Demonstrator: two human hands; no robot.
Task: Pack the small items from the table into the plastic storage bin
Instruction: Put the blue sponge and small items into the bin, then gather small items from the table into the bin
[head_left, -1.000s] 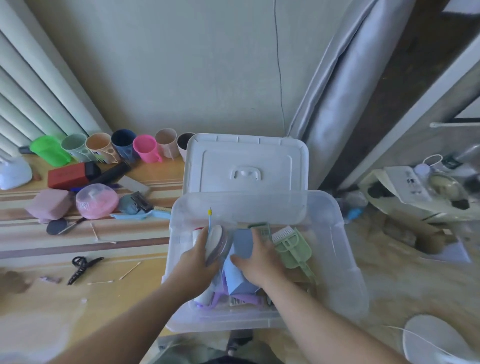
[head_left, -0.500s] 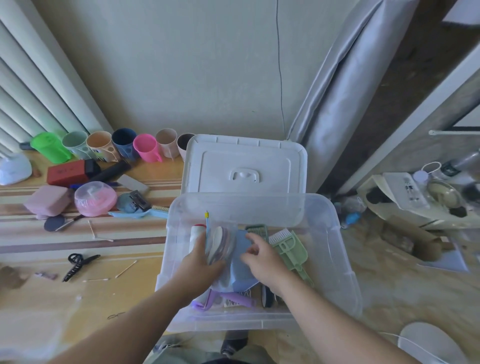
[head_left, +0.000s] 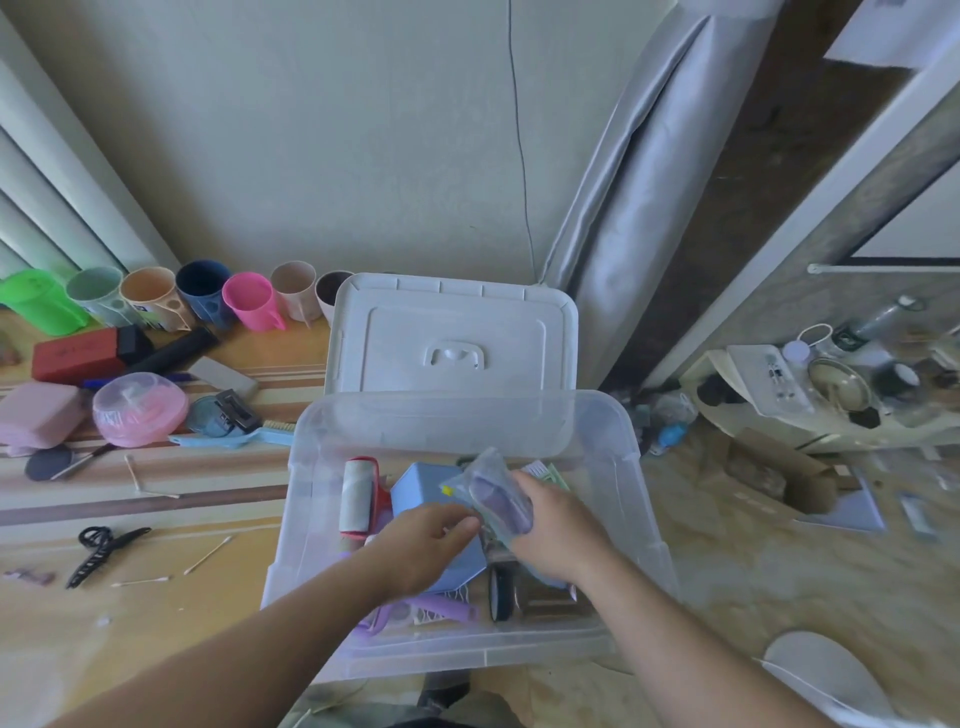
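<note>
Lifted since earlier, clear packet (head_left: 496, 493) tilted lengthwise up-left, right hand (head_left: 550, 525) gripping, left hand (head_left: 426, 540) seemingly pinching

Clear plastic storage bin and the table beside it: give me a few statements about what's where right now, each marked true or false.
1. The right hand grips a clear packet with a purple item inside over the clear plastic storage bin. True.
2. The white bin lid is snapped shut on the bin. False: it stands behind the open bin.
3. The black scissors lie on the table. True.
4. The pink plastic cup sits inside the bin. False: it is on the table by the wall.
</note>
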